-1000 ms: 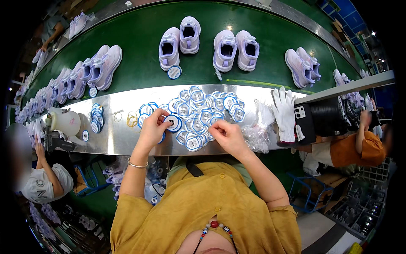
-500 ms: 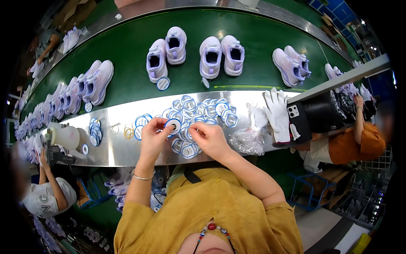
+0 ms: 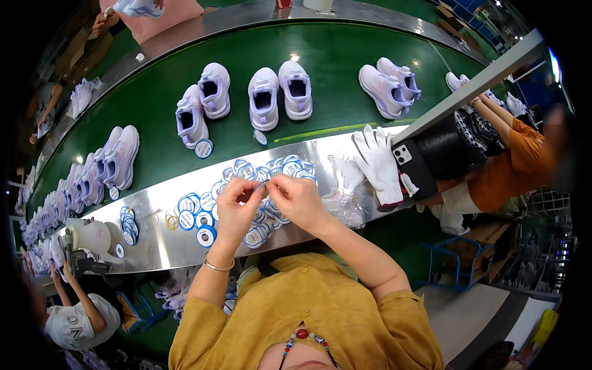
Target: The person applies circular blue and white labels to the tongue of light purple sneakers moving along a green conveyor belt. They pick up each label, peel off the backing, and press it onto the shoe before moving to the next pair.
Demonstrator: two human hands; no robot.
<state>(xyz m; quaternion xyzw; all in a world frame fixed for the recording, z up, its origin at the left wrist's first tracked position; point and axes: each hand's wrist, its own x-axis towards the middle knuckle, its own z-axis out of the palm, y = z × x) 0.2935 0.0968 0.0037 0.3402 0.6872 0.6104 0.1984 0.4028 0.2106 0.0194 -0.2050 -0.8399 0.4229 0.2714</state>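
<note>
Over the pile of round blue-rimmed white tags (image 3: 245, 171), my left hand (image 3: 237, 200) and my right hand (image 3: 298, 200) are pinched, their fingertips meeting. A small thin piece seems to sit between them, too small to name. Just left of my left wrist, a blue-rimmed tag with a dark centre (image 3: 206, 236) lies on the metal ledge. More tags (image 3: 185, 209) overlap beside it. Beyond the pile, pairs of white and lilac sneakers (image 3: 263, 102) stand on the green belt, some with a round tag (image 3: 203, 148) at the heel.
A bundle of clear plastic loops (image 3: 346, 185), a white glove (image 3: 378, 166) and a black phone (image 3: 412, 161) lie to the right. A metal bar (image 3: 468, 86) slants across there. Elastic bands (image 3: 171, 220) and another tag stack (image 3: 129, 226) lie left. Co-workers sit at both sides.
The view has shifted, so the shoes appear farther left. The tag seen in my left hand is no longer plainly visible there. A dark-centred tag now shows on the ledge by my left wrist.
</note>
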